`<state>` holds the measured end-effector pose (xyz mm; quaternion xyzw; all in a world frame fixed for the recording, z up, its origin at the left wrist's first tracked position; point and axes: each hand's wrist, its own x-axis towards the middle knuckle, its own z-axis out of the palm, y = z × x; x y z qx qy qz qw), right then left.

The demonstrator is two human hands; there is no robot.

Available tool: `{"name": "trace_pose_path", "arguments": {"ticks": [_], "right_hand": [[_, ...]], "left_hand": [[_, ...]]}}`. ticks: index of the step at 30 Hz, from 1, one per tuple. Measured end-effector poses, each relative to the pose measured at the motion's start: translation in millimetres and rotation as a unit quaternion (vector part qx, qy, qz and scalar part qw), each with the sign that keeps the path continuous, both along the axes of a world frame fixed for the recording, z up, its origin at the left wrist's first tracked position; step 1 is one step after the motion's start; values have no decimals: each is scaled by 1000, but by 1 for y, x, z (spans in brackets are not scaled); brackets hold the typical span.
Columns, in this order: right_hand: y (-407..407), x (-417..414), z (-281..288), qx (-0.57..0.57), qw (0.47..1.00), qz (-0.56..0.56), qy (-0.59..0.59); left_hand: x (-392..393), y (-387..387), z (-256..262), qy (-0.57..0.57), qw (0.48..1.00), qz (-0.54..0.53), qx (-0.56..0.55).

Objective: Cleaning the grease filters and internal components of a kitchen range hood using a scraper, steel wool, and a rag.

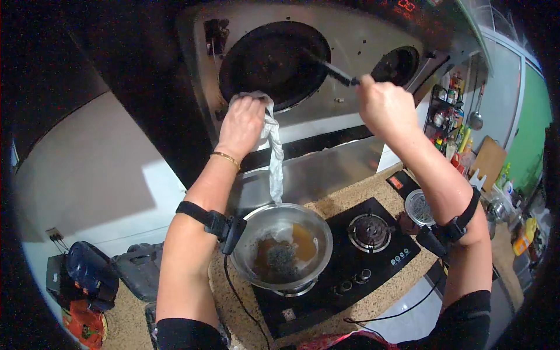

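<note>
My left hand (246, 120) is closed on a whitish cloth (275, 166) at the lower rim of the large round opening of a range hood (350, 39). The cloth's twisted end hangs down to the far rim of a steel basin (326, 223). Raised at the right, my right hand (387, 105) grips a slim tool (339, 73), partly metallic, whose far end points into the dark opening; its exact kind is unclear. The basin rests over the left burner of a black gas hob (337, 302) and holds brownish liquid with a dark, mesh-like clump (282, 258) in it.
The right burner (370, 232) lies beside the basin. On the right stand a rack of bottles (446, 109), a wooden cutting board (489, 162) and a round perforated metal piece (419, 208). A dark blue appliance (92, 273) is at the left. Cables hang from both forearm straps.
</note>
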<state>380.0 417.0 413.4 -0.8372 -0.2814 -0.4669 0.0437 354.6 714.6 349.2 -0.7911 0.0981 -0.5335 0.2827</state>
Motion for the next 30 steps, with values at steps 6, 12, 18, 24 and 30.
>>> {"name": "trace_pose_path", "arguments": {"ticks": [6,12,18,24,30], "right_hand": [[24,1,-16,-69,994,-11,81],[70,14,18,-140,982,-34,119],[63,-30,29,-197,972,-29,126],[86,-4,20,-180,978,-42,97],[71,-29,20,-215,966,-29,140]], "left_hand": [[-1,5,-2,7,1000,18,7],[1,2,0,1,1000,28,14],[-3,12,3,-19,999,-18,29],[-2,5,6,-35,999,-9,30],[-10,9,7,-15,999,19,42]]}}
